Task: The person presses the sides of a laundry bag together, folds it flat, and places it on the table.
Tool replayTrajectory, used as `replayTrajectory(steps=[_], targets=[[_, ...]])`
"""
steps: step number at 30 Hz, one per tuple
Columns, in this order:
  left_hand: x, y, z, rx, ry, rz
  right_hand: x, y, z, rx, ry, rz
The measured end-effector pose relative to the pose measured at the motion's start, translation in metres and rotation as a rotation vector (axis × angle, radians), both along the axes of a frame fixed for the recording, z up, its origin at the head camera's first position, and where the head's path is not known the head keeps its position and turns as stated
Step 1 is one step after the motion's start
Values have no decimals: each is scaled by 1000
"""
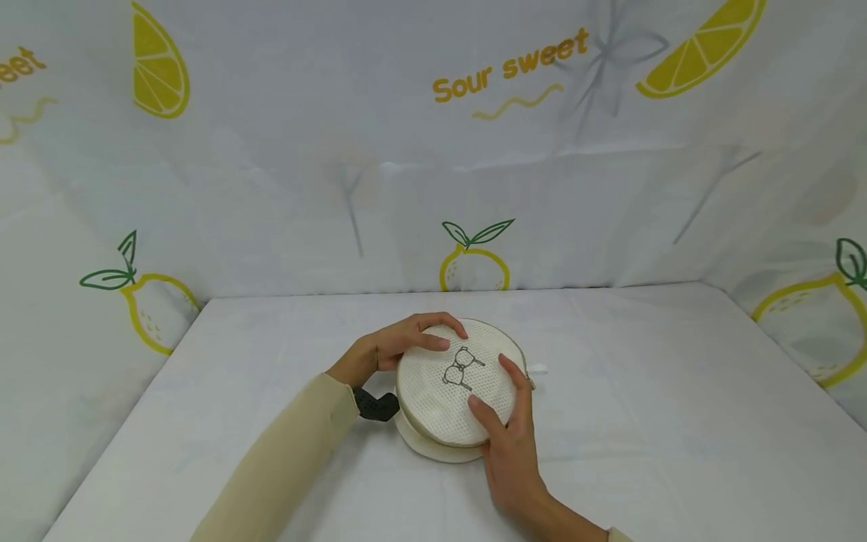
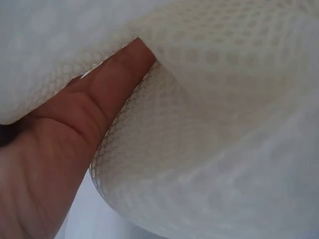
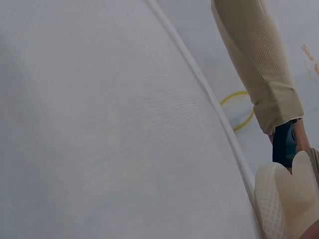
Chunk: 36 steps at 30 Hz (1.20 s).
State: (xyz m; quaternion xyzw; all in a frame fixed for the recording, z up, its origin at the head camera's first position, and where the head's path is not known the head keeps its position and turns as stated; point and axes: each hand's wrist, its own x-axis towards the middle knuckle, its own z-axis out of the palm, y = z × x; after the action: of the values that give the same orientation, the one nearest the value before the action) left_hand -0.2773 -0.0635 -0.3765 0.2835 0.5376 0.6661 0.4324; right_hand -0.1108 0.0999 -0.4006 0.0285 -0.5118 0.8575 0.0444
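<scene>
A round cream mesh laundry bag (image 1: 433, 406) with a dark line drawing on its upper face is held over the white table in the head view. My left hand (image 1: 406, 339) grips its upper left edge, thumb and a finger lying on the top face. At the lower right edge, my right hand (image 1: 511, 467) holds it, thumb and forefinger on the mesh. In the left wrist view, that hand (image 2: 55, 144) reaches between folds of the mesh (image 2: 224, 189). Only part of the bag (image 3: 271, 204) appears in the right wrist view. Fingers beneath the bag are hidden.
White cloth covers the table (image 1: 650, 421). A lemon-printed curtain (image 1: 271, 196) stands behind and along the sides. The black wrist camera (image 1: 375, 405) sits under my left wrist, beside the bag. A small white tag (image 1: 538, 369) sticks out at the bag's right.
</scene>
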Motion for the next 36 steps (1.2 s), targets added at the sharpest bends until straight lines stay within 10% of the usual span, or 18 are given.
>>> replayTrajectory(steps=[36], targets=[[4, 0, -12, 34, -88, -63, -4, -4, -4, 46, -29, -94]])
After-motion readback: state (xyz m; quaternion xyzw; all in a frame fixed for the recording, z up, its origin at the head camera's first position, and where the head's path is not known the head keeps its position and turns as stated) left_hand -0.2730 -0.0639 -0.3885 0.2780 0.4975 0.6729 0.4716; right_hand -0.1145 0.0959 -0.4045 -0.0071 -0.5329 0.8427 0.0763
